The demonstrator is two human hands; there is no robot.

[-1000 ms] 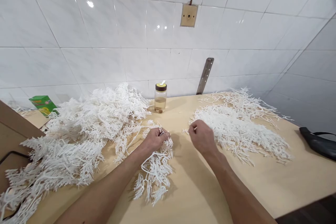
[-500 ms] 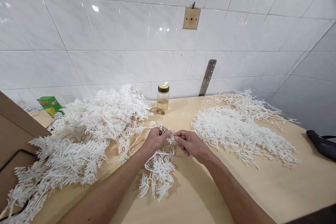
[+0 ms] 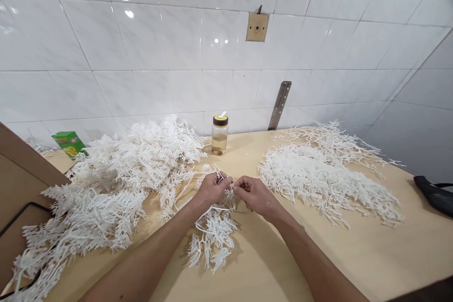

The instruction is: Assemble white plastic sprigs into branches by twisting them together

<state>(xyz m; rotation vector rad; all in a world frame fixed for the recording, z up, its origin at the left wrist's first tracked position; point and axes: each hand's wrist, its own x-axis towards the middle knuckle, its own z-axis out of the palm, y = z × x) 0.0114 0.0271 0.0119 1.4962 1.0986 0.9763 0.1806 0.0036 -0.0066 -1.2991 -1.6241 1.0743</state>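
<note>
Near the middle of the table, my left hand (image 3: 213, 188) is closed on a white branching plastic sprig (image 3: 216, 231), like the bare stem of an artificial plant. Its forked tips hang below the hand and rest toward the tabletop. My right hand (image 3: 255, 193) is beside it, thumb and forefinger pinched at the sprig's small end between the two hands. What exactly lies in that pinch is partly hidden by the fingers. To the left spreads a large heap of similar white sprigs (image 3: 134, 160); on the right lies a flatter pile of white pieces (image 3: 318, 174).
A clear bottle with a dark and yellow lid (image 3: 220, 137) stands behind my hands. A green box (image 3: 69, 144) is at the back left, by a brown cardboard panel (image 3: 28, 198). A metal bracket (image 3: 279, 106) leans on the tiled wall. A black object (image 3: 433, 196) lies far right.
My right hand's fingers have shifted slightly and pinch closer beside the left fingertips. A small white piece now shows near my right forearm. The piles look the same.
</note>
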